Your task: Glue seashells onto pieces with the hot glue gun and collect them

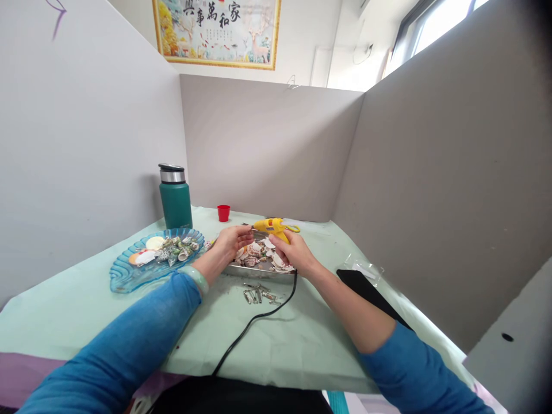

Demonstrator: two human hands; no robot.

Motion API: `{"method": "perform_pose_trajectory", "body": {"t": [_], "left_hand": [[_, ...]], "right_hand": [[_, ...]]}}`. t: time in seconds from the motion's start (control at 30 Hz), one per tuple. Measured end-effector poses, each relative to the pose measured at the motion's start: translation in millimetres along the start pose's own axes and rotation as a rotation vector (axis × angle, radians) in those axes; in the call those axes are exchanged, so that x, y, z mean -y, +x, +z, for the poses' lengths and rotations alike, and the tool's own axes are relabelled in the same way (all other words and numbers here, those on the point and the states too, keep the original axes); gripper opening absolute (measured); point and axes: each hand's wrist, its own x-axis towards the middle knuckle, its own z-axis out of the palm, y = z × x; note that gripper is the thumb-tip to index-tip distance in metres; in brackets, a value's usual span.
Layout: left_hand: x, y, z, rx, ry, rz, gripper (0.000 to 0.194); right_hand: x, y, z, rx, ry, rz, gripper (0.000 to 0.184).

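My right hand (294, 253) grips a yellow hot glue gun (268, 225) by its handle, with the nozzle pointing left. A black cord (253, 319) runs from the gun down to the table's front edge. At the nozzle, my left hand (235, 238) has its thumb and fingers pinched together; whatever is between them is too small to make out. Below both hands lies a metal tray (263, 271) of mixed seashells (254, 253), partly hidden by the hands. Several small silver metal clips (260, 294) lie in a pile in front of the tray.
A blue shell-shaped dish (125, 276) with several shells stands at the left. Behind it is a green bottle (176, 201), and a red cup (223, 213) sits farther back. A black flat object (366, 293) and a clear plastic bag (364, 265) lie right. Grey partitions (267, 144) enclose the table.
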Motion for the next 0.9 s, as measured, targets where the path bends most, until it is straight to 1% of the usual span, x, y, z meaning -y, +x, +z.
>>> {"method": "perform_pose_trajectory", "body": {"t": [0.13, 0.2, 0.27, 0.37, 0.43, 0.5, 0.57, 0.67, 0.77, 0.8, 0.83, 0.87, 0.9], "left_hand": [[0.0, 1.2, -0.8, -0.017, -0.012, -0.009, 0.004], [-0.3, 1.6, -1.0, -0.023, -0.018, -0.021, 0.004], [-0.7, 1.5, -0.9, -0.027, -0.023, -0.031, 0.004], [-1.1, 1.5, -0.7, -0.037, -0.026, -0.038, 0.002], [-0.9, 2.2, -0.8, -0.044, -0.026, -0.035, 0.002], [-0.3, 3.3, -1.3, -0.049, -0.027, -0.026, 0.002], [0.4, 4.6, -2.1, -0.048, -0.028, -0.016, 0.002], [1.1, 5.9, -3.1, -0.046, -0.021, -0.005, 0.004], [1.0, 5.4, -3.2, -0.043, -0.014, -0.001, 0.005], [0.8, 4.9, -3.0, -0.042, -0.014, 0.001, 0.005], [0.5, 4.3, -2.8, -0.041, -0.015, 0.005, 0.005], [0.2, 3.6, -2.5, -0.040, -0.016, 0.008, 0.005], [-0.2, 2.9, -2.2, -0.038, -0.017, 0.012, 0.006]], "right_hand": [[-1.5, 1.5, -2.9, -0.026, -0.073, 0.013, 0.030], [-2.9, 3.2, -5.7, -0.045, -0.159, 0.005, 0.032], [-5.3, 5.3, -9.3, -0.076, -0.323, -0.022, 0.035], [-10.1, 7.7, -16.2, -0.122, -0.706, -0.080, 0.039], [-13.2, 8.6, -21.0, -0.074, -0.968, -0.088, 0.042], [-15.3, 9.3, -25.0, 0.050, -1.170, -0.077, 0.044], [-15.6, 10.2, -28.6, 0.169, -1.301, -0.060, 0.044], [-11.2, 12.1, -35.9, 0.285, -1.388, 0.001, 0.044], [-1.0, 15.2, -47.4, 0.405, -1.382, 0.070, 0.048], [2.9, 16.7, -50.8, 0.425, -1.370, 0.081, 0.049], [6.5, 18.6, -53.0, 0.429, -1.331, 0.060, 0.051], [9.5, 20.9, -53.4, 0.415, -1.269, -0.001, 0.049], [11.6, 23.9, -51.5, 0.357, -1.204, -0.081, 0.044]]}}
